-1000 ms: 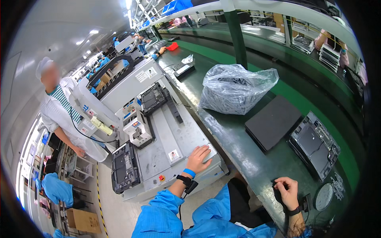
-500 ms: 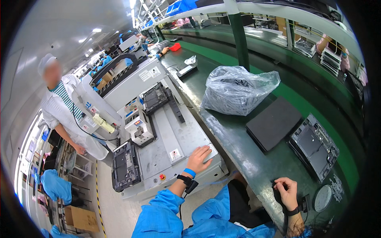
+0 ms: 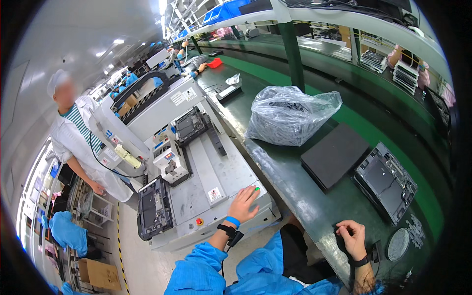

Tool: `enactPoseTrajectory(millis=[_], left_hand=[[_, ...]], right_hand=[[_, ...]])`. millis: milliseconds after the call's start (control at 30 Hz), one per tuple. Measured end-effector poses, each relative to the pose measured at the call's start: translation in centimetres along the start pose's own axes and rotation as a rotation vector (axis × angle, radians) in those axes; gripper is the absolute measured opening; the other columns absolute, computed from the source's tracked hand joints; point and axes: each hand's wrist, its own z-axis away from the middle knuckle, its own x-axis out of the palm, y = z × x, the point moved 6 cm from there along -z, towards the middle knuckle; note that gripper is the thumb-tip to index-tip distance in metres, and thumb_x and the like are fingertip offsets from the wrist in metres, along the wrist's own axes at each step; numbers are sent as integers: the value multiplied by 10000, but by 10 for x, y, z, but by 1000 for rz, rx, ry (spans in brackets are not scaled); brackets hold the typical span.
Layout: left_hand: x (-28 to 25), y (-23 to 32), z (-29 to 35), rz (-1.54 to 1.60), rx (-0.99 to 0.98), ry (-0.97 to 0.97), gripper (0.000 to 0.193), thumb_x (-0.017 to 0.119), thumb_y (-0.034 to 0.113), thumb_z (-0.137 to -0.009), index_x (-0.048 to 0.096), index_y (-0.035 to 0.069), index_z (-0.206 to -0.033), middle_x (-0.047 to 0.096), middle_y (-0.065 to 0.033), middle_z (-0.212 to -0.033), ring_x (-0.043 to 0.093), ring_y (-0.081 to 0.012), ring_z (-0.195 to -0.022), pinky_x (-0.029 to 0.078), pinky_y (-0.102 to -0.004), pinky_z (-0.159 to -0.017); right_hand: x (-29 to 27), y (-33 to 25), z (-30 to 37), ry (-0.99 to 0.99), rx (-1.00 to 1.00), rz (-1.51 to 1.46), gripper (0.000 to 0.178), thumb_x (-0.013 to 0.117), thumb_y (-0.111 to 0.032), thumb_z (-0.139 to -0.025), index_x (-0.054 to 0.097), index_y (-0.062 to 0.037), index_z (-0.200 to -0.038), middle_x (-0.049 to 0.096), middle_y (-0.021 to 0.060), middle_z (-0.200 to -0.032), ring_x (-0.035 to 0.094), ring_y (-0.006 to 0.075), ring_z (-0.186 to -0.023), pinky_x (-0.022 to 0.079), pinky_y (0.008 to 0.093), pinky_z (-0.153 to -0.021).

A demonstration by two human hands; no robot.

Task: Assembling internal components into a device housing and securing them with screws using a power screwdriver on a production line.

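Note:
My left hand [image 3: 242,205] lies flat over the near right corner of a grey machine [image 3: 196,209], fingers stretched out. Its fingertips are beside a green button [image 3: 257,189]; whether they touch it I cannot tell. My right hand [image 3: 352,238] rests at the edge of the green bench [image 3: 290,189] with its fingers curled in; anything inside them is hidden. Two dark open device housings sit on the machine, one at the near left [image 3: 155,209] and one farther back [image 3: 191,126]. Between them stands a whitish fixture block [image 3: 172,164].
A red button [image 3: 199,221] sits on the machine's near side. On the bench are a clear bag of grey parts [image 3: 287,120], a black slab [image 3: 335,156], another open device [image 3: 386,183] and a round dish [image 3: 398,244]. A person in a white coat [image 3: 81,132] stands beyond the machine.
My left hand has flattened and drawn back slightly from the corner, so the green button now shows. The right hand stays curled at the bench edge. The view has shifted slightly.

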Motion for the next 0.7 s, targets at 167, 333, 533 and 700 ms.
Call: enactPoseTrajectory(millis=[167, 333, 533, 700], left_hand=[[3, 1, -2, -37, -22, -32, 656, 750, 260, -822, 555, 107, -1430, 515, -149, -1490, 477, -339, -1392, 369, -511, -1172], [2, 5, -1, -86, 17, -50, 654, 747, 293, -821, 565, 123, -1425, 530, -109, -1493, 470, -333, -1400, 362, -522, -1173], [4, 3, 2, -79, 17, -57, 648, 725, 316, -838, 554, 130, -1435, 519, -86, -1510, 454, -324, -1413, 335, -510, -1195], [3, 4, 1, -81, 9, -53, 645, 730, 312, -831, 561, 129, -1426, 522, -87, -1509, 458, -323, -1409, 339, -509, -1193]], right_hand=[[0, -5, 0, -20, 5, 16, 104, 648, 5, -889, 737, 33, -934, 744, 90, -752, 714, 142, -696, 546, 263, -675], [0, -12, 0, -28, 11, 46, 104, 648, 4, -892, 738, 32, -936, 744, 89, -759, 714, 141, -698, 545, 266, -673], [1, -8, 1, -22, 6, 31, 103, 649, 1, -895, 737, 33, -937, 741, 89, -759, 712, 139, -692, 543, 261, -668], [1, -12, 0, -27, 6, 29, 100, 652, 3, -893, 735, 35, -936, 740, 89, -759, 716, 142, -695, 545, 262, -669]])
